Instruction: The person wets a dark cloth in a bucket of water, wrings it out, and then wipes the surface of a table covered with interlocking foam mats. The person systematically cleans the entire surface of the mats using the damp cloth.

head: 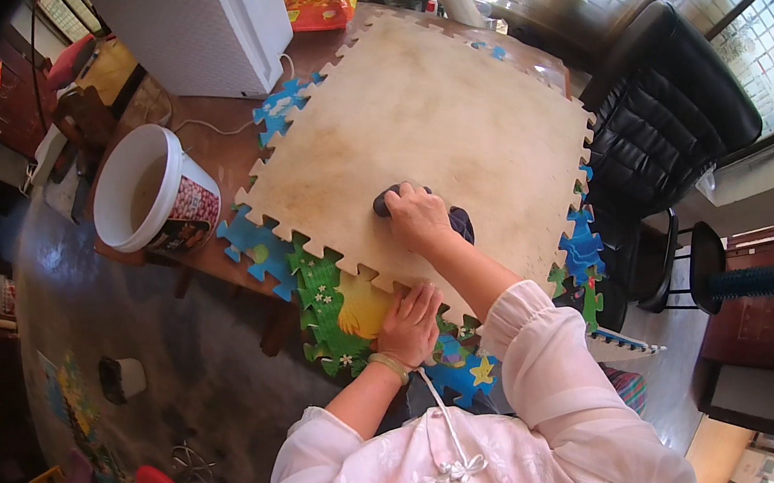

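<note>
A large beige foam puzzle mat tile with toothed edges lies plain side up on the table, brownish smudges across its surface. In my right hand is a bunched dark cloth, pressed onto the tile near its front; part of the cloth is hidden under my fingers. Flat across the tile's front edge rests my left hand, fingers slightly apart and holding nothing. Beneath the tile, colourful printed foam mats stick out on several sides.
A white plastic bucket holding murky liquid stands at the table's left edge. Behind it are a white box-shaped appliance with a cord and a red-yellow packet. A black leather chair stands close on the right. The wooden table shows at left.
</note>
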The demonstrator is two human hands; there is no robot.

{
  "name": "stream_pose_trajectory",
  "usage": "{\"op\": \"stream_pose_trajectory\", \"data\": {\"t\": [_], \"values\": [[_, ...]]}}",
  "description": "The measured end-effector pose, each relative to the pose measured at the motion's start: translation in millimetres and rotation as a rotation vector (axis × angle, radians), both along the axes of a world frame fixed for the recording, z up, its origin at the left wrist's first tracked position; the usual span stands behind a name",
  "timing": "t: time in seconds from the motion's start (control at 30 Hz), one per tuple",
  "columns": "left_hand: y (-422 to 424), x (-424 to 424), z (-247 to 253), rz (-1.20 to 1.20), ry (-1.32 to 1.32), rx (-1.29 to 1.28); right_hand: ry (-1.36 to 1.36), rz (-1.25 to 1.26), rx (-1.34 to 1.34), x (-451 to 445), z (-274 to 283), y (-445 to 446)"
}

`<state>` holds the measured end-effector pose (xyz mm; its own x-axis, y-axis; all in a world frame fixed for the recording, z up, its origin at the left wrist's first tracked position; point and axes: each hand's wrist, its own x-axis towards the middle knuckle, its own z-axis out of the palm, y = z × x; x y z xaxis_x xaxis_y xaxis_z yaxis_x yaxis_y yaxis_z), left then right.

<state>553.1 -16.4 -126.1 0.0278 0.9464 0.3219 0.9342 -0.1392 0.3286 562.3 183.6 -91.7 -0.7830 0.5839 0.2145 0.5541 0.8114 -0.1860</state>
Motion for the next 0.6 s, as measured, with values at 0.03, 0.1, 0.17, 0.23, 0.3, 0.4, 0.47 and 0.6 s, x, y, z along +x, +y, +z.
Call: {"op": "stream_pose_trajectory", "data": {"t": [0.03,0.1,0.17,0.23,0.3,0.4,0.47,0.6], "values": [[1,-1,2,0.008,-0.009,0.001,-0.013,0.016,-0.005,5,2,-2],[0,-1,6,0.024,-0.02,0.002,-0.01,0.117,0.013,43,0,-21],[-2,0,6,0.053,-0.03,-0.004,-0.034,0.221,-0.045,85,18,-45],[-2,1,6,0.042,-0.049,0.01,-0.053,0.214,-0.11,107,28,-54],[-4,3,4,0.032,-0.039,0.008,-0.063,0.193,-0.138,108,26,-56],[-3,5,2,0.018,0.011,0.001,-0.074,0.124,-0.141,63,18,-46],[1,5,5,0.005,0.024,0.016,-0.055,0.107,-0.161,27,10,-31],[0,1,-11,-0.002,-0.017,-0.011,-0.012,0.052,-0.12,-8,13,-33]]}}
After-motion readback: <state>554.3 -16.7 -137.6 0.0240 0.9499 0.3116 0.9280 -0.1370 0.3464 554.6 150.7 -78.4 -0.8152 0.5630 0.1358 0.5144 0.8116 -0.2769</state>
